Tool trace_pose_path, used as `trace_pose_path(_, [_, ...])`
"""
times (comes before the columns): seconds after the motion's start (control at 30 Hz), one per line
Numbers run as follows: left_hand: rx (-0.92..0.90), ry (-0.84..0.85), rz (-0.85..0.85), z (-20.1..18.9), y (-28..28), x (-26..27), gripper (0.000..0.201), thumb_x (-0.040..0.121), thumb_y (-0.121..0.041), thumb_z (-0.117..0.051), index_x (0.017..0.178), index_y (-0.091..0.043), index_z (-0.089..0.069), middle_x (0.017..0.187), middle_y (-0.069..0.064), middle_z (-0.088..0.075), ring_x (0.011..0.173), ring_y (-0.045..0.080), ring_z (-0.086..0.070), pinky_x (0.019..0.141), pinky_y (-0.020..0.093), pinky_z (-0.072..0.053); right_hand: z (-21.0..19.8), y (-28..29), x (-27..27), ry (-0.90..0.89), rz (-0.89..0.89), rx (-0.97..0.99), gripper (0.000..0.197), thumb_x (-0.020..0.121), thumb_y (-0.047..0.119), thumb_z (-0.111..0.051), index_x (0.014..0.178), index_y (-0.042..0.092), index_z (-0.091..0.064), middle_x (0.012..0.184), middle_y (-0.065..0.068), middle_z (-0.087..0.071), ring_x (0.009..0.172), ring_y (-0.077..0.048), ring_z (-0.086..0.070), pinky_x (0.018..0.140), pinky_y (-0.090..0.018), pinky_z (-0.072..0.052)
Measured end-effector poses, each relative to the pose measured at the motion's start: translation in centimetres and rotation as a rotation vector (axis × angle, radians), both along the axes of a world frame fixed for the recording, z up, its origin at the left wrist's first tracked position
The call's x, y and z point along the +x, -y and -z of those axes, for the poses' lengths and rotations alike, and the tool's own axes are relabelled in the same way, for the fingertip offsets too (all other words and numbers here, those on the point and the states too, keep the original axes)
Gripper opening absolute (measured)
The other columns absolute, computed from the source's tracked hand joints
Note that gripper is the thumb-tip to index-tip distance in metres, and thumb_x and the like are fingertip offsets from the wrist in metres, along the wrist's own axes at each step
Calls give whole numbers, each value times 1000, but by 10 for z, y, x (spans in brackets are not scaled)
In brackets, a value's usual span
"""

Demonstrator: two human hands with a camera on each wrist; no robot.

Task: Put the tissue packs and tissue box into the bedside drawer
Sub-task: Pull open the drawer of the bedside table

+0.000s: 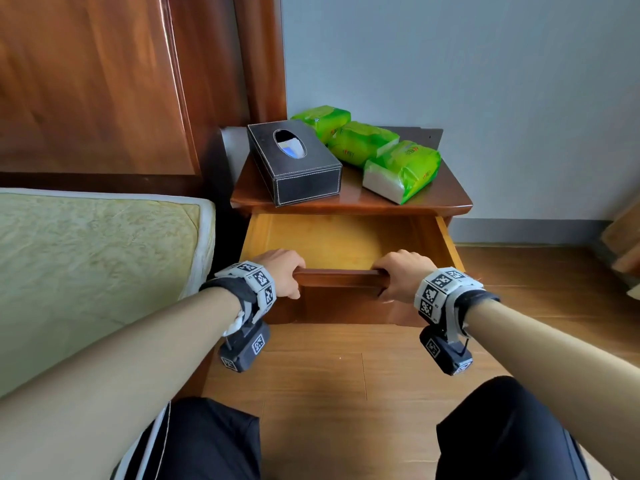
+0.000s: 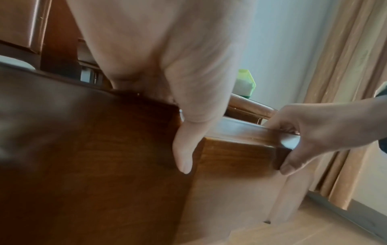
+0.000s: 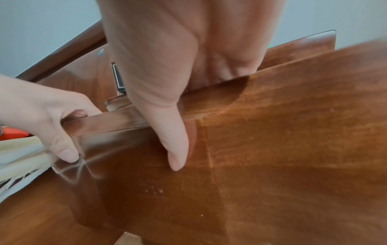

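Drawer (image 1: pixel 346 244): open, nothing inside; left hand (image 1: pixel 282 271) & right hand (image 1: pixel 403 273) both clamped on its front edge. Tissue box (image 1: pixel 294 164) + 3 green packs (image 1: pixel 403 171) on nightstand top above drawer, none stowed yet.

The green plastic tissue packs (image 1: pixel 363 143) carry red print, too small to read. The wristbands' (image 1: pixel 258 280) black-and-white square code markers hold no legible words.

Black tissue box (image 1: pixel 294 161) and three green tissue packs (image 1: pixel 363 143) sit above the open drawer (image 1: pixel 341 242).
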State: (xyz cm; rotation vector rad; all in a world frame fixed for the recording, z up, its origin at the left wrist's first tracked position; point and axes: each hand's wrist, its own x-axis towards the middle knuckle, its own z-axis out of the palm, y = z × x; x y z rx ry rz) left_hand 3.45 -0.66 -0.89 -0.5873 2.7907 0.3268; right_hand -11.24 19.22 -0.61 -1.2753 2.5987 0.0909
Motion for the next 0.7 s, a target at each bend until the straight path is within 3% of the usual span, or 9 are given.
trace_pose_path(0.2, [-86, 25, 58, 12, -11, 15, 54, 77, -34, -78, 128, -23, -61, 118, 0, -66, 110, 27, -61, 81, 37, -43, 11, -16, 12, -24, -68, 31, 29, 72, 41, -79, 96, 28, -68, 85, 5, -65, 79, -20, -61, 71, -37, -54])
trace_pose_path(0.33, [-90, 57, 55, 13, -15, 15, 62, 78, -32, -79, 135, -22, -57, 123, 2, -65, 114, 27, -60, 88, 39, -46, 14, -16, 16, -39, -91, 48, 30, 74, 41, -78, 98, 26, -68, 84, 5, -66, 79, -20, -61, 72, -37, -55])
trace_pose_path(0.53, [-78, 78, 65, 13, -16, 15, 63, 77, -28, -80, 134, -20, -56, 121, 2, -65, 111, 26, -60, 85, 39, -47, 18, -19, 15, -36, -114, 41, 29, 73, 43, -74, 96, 28, -68, 84, 5, -66, 79, -21, -62, 72, -39, -56])
trace_pose_path(0.6, [-22, 104, 54, 10, -12, 14, 65, 75, -32, -81, 134, -20, -56, 121, 2, -64, 110, 25, -60, 83, 38, -50, 18, -19, 10, 38, -112, 51, 34, 72, 48, -74, 99, 29, -67, 86, 6, -66, 81, -20, -62, 72, -38, -56])
trace_pose_path(0.7, [134, 128, 39, 3, -5, 7, 71, 70, -49, -80, 131, -19, -58, 123, -1, -61, 110, 20, -59, 93, 39, -51, 11, -17, -2, 261, -41, -30, 64, 62, 74, -68, 111, 33, -67, 98, 10, -70, 91, -12, -65, 82, -35, -57])
